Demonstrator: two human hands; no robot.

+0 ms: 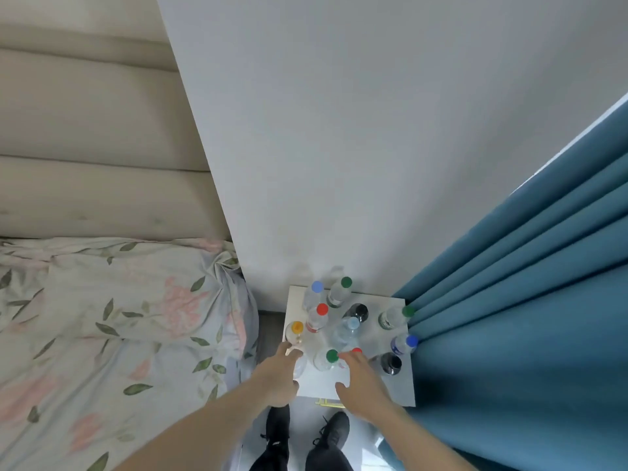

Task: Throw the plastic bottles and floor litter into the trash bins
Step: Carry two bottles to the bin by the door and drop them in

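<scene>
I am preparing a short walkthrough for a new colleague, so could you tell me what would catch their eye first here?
First, the cluster of plastic bottles with coloured caps standing on the small white bedside table against the wall. Next, the left hand at the table's near-left edge and the right hand reaching over its front. The blue curtain fills the right side; floral bedding lies left.

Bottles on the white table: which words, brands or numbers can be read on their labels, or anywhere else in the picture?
No text can be read.
Labels on the bottles on the white table: too blurred.
White mark on the left black shoe: too small to read.
</scene>
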